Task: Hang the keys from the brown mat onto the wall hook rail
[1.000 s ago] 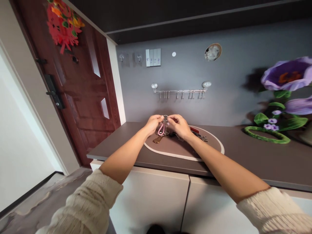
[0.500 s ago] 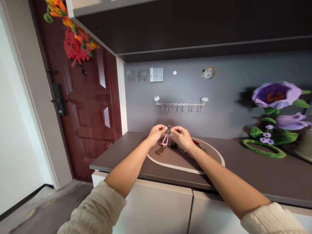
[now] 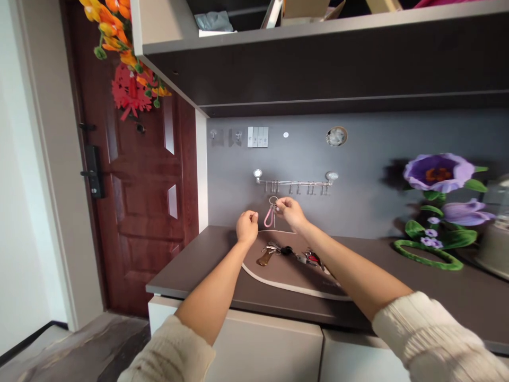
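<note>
My right hand [image 3: 289, 211] pinches a key ring with a pink loop strap [image 3: 271, 213] and holds it up just below the chrome hook rail [image 3: 294, 182] on the grey wall. My left hand [image 3: 247, 226] hovers beside it, fingers curled in a loose fist with nothing visible in them. Below both hands, several other keys [image 3: 274, 251] and a small red item [image 3: 313, 258] lie on the oval brown mat [image 3: 294, 274] on the counter.
A dark counter [image 3: 191, 268] tops white cabinets. The red-brown door [image 3: 135, 212] with a black lock stands at the left. Purple flower decorations [image 3: 439, 175] fill the right wall. A dark shelf [image 3: 318, 58] hangs overhead, with light switches [image 3: 257, 137] below it.
My right hand has lifted the pink-strapped key ring off the mat up toward the hook rail. My left hand has let go of it. The view has tilted upward.
</note>
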The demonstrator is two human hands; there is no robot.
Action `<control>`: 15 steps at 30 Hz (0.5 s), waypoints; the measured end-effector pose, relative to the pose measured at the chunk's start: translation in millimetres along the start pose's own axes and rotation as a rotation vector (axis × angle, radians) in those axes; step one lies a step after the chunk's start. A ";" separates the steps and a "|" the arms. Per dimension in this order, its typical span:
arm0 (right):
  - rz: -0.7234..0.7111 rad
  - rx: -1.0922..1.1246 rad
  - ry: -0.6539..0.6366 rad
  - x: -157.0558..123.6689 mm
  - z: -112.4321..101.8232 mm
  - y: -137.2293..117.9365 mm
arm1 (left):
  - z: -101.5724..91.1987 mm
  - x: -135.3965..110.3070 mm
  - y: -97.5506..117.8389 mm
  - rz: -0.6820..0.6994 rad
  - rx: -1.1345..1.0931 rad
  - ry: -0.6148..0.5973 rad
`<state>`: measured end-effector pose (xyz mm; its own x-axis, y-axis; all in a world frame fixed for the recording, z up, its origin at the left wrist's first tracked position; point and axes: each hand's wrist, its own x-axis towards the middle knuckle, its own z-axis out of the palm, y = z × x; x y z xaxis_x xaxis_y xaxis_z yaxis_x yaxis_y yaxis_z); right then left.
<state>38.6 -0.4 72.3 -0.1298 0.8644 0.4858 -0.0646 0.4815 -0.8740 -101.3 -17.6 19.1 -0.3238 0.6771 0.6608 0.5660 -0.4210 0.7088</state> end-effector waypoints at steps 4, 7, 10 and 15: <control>0.093 0.065 0.087 19.0 16.1 -6.5 | -4.2 -2.0 3.2 0.037 0.139 0.051; 0.138 0.104 0.140 32.8 27.6 -5.7 | -6.0 -4.0 6.8 0.033 0.183 0.085; 0.163 0.156 0.207 47.0 36.9 -1.5 | -7.3 -4.9 8.8 0.020 0.209 0.100; 0.221 0.205 0.345 64.2 47.0 5.6 | -8.3 -5.1 9.9 0.008 0.214 0.103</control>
<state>-16.5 51.0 98.3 0.1721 0.9577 0.2307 -0.2717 0.2713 -0.9234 -100.4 -30.2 24.8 -0.3881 0.6042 0.6959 0.7130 -0.2815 0.6421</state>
